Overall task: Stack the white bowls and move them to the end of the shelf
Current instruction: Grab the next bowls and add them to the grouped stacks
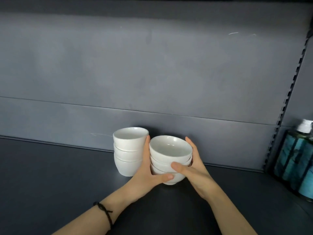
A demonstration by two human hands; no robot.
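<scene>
A stack of three wide white bowls [170,150] stands on the dark shelf [50,175], near the back panel. My left hand [149,175] clasps its left side, thumb across the front of the lowest bowl. My right hand [194,168] clasps the right side, thumb on the middle bowl. Just to the left, touching my left fingers, stands a second stack of three taller white cups or bowls [129,150]. I cannot tell whether the held stack rests on the shelf or is slightly lifted.
The grey back panel [152,73] rises behind both stacks. A slotted upright [288,92] marks the shelf's right end. Blue-labelled bottles with white caps [298,158] stand at the far right. Dark shelf surface stretches to the left.
</scene>
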